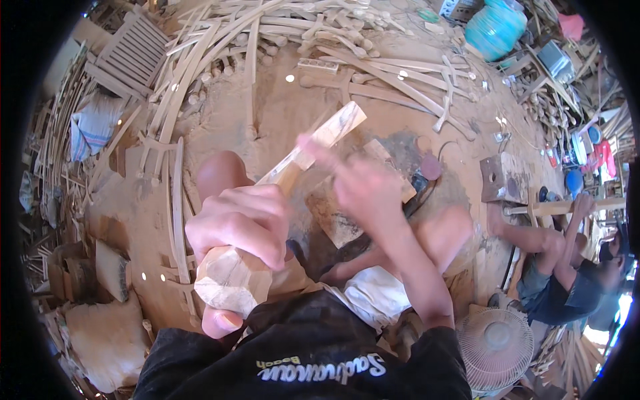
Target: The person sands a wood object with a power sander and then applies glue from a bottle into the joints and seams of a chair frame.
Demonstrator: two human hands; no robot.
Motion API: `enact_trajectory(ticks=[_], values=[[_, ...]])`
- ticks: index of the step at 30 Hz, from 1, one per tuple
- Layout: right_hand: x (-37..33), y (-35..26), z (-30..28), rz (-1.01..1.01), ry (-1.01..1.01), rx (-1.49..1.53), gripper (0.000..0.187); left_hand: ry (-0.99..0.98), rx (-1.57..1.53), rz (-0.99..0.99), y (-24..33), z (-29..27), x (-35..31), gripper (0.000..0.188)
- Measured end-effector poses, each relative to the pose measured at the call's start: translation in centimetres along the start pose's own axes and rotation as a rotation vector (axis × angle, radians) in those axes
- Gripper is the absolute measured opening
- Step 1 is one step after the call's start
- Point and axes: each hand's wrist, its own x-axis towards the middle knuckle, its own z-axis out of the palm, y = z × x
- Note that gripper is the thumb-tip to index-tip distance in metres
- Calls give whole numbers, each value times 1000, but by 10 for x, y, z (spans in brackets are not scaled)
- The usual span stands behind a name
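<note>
My left hand (243, 223) is wrapped around the grip of a pale, rough-carved wooden sword (232, 283). Its faceted knob points toward me, with my thumb under it. Farther up, a flat crosspiece (341, 125) slants to the upper right; the blade is hidden or foreshortened. My right hand (370, 190) is smeared by motion beside the crosspiece. One finger stretches over the wood there, and I cannot tell whether it touches. No tool shows in that hand. Below it, between my legs, lies a worn wooden block (333, 217).
Wooden swords (373, 92) and long wood pieces lie piled at the far side and left. A round fan (497, 350) stands at the near right. Beyond it a seated person (560, 267) grips a wooden piece, beside a heavy block (505, 179). Sacks (110, 337) sit at the left.
</note>
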Motion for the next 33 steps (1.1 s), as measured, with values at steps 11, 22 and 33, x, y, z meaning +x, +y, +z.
enact_trajectory(ticks=[11, 22, 33], values=[[-45, 11, -11, 191, -73, 272, 97, 12, -43, 47, -29, 31, 4, 66], [-308, 57, -23, 1595, 956, 467, 27, 213, -122, -52, -6, -53, -23, 75], [-500, 153, 176, 2146, 233, -271, 39, 257, 11, -22, -16, 4, -24, 79]])
